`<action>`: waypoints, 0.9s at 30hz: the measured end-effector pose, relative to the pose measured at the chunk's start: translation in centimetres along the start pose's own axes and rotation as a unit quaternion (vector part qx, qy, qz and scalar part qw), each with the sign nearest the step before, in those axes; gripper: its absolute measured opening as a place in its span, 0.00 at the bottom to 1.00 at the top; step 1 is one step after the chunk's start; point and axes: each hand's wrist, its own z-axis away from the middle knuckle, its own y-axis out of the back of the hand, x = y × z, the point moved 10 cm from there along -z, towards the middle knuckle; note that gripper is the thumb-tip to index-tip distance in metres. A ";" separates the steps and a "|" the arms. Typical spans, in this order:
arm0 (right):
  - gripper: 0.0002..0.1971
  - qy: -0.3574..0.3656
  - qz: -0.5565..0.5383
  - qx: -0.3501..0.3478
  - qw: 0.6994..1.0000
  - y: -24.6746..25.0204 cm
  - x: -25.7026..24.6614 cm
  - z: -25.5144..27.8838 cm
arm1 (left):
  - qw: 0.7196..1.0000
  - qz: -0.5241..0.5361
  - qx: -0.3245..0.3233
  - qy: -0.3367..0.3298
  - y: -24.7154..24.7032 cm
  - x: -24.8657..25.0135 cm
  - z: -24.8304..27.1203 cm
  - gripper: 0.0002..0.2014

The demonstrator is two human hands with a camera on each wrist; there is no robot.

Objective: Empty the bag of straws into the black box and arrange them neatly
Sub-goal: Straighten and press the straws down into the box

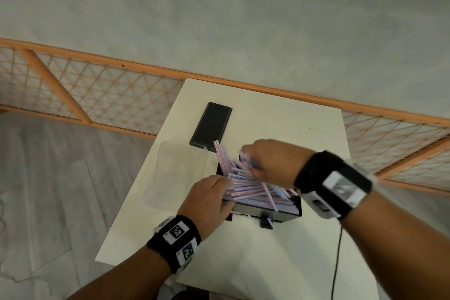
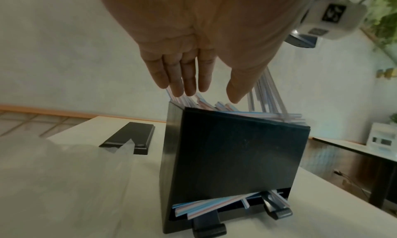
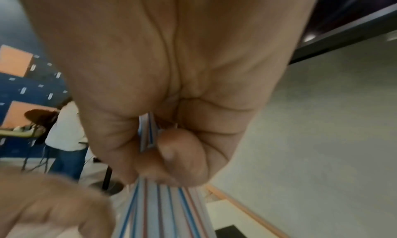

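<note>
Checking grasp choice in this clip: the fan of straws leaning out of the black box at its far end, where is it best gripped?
Probably at the raised free ends, from above. The straws lean up past the black box, whose walls hide their lower ends. The right hand already grips a bunch near there, while the left hand touches the pile with straight fingers.

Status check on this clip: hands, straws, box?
Left hand open, fingers on straw ends. Right hand grips a bundle of straws. Straws heaped crooked in the black box; lid lies apart.
</note>
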 end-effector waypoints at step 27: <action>0.14 -0.060 0.016 -0.085 0.994 -9.0 -1.2 -8.8 | 0.766 0.484 -0.097 0.413 -6.5 -1.1 1.5 0.07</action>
